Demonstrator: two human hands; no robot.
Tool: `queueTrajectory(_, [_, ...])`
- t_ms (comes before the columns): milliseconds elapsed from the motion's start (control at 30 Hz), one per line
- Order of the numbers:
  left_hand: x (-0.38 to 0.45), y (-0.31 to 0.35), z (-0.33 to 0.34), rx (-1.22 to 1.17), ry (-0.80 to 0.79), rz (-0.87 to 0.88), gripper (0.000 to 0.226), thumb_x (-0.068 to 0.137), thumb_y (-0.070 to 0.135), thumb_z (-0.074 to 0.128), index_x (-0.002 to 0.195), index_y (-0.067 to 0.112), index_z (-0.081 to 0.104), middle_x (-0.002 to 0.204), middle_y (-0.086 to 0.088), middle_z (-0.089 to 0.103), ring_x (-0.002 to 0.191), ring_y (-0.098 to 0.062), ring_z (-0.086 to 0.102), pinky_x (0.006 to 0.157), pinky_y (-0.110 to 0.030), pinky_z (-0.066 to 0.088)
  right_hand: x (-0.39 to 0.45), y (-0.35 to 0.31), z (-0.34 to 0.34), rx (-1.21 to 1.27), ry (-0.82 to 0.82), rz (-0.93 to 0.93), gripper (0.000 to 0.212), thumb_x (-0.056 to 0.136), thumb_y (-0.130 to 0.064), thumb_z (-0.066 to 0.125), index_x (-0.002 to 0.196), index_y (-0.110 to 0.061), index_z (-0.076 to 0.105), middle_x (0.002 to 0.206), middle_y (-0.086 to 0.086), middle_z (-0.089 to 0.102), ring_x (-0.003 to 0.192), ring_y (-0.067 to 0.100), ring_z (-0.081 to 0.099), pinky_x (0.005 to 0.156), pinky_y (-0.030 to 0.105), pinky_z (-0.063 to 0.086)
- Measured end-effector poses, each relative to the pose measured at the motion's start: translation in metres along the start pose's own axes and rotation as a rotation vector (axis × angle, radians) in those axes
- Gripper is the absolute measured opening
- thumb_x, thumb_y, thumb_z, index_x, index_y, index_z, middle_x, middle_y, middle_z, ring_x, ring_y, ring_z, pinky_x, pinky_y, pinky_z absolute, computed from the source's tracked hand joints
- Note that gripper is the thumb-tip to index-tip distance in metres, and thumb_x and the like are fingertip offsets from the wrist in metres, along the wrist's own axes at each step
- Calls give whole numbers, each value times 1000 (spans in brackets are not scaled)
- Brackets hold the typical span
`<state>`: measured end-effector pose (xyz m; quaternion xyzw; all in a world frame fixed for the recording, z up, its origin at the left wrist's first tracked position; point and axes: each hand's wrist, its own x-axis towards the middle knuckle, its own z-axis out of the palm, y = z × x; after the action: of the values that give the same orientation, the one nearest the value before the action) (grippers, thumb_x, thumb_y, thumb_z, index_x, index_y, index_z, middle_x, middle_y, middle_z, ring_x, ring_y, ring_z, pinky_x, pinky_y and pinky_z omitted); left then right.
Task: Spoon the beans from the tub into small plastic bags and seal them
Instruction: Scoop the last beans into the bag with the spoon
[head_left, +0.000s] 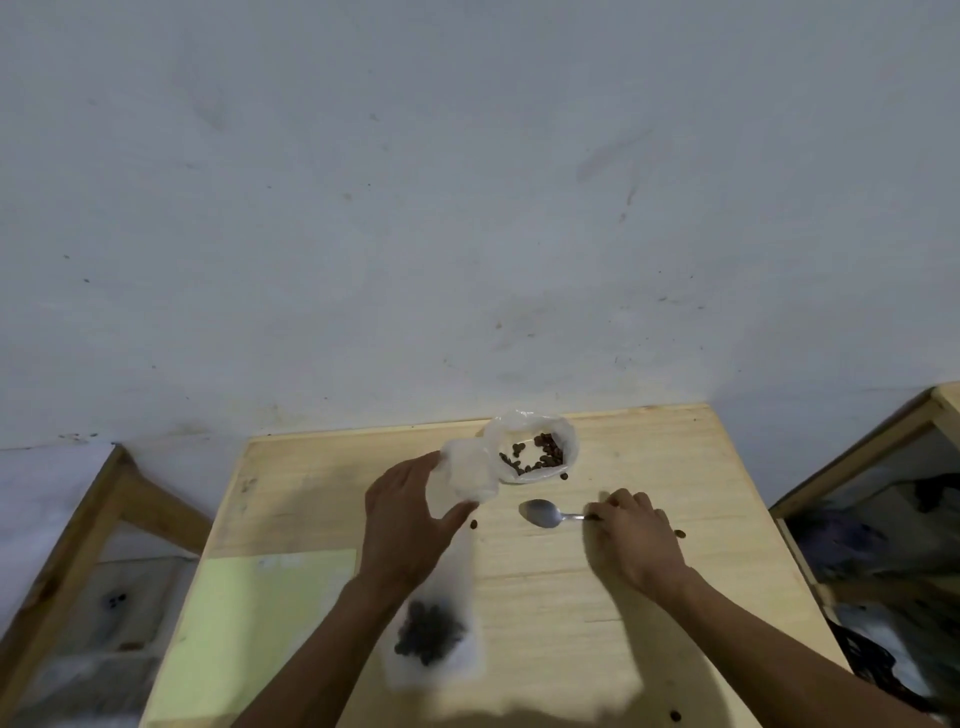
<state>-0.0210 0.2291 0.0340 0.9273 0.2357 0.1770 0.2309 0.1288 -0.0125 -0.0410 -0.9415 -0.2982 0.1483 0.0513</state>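
Between both hands (402, 525) lies the spoon (545, 513); right hand (636, 543) pinching it.

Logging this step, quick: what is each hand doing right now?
Left hand: grips the top of a small plastic bag.
Right hand: fingers curled on the spoon handle, spoon lying on the table.

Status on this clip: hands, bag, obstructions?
Left hand grips small bag, some beans inside. Right hand on spoon handle. Loose beans on table.
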Motion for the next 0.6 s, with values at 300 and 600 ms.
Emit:
queueTrajectory(300, [21,-13,-5,100,-228,18,68,76,60,71,132,27,52,138,7,53,129,-16,46,113,-37,27,3,-4,5,-59,-14,11,23,98,-29,41,111,-21,58,116,-1,54,112,25,49,87,37,39])
queueTrajectory(600, [52,-19,3,260,-517,155,74,75,64,68,136,29,46,153,10,33,139,-17,34,119,-45,19,13,13,-36,557,114,-39,19,93,-11,55,91,-29,55,88,-6,60,73,14,57,66,29,45])
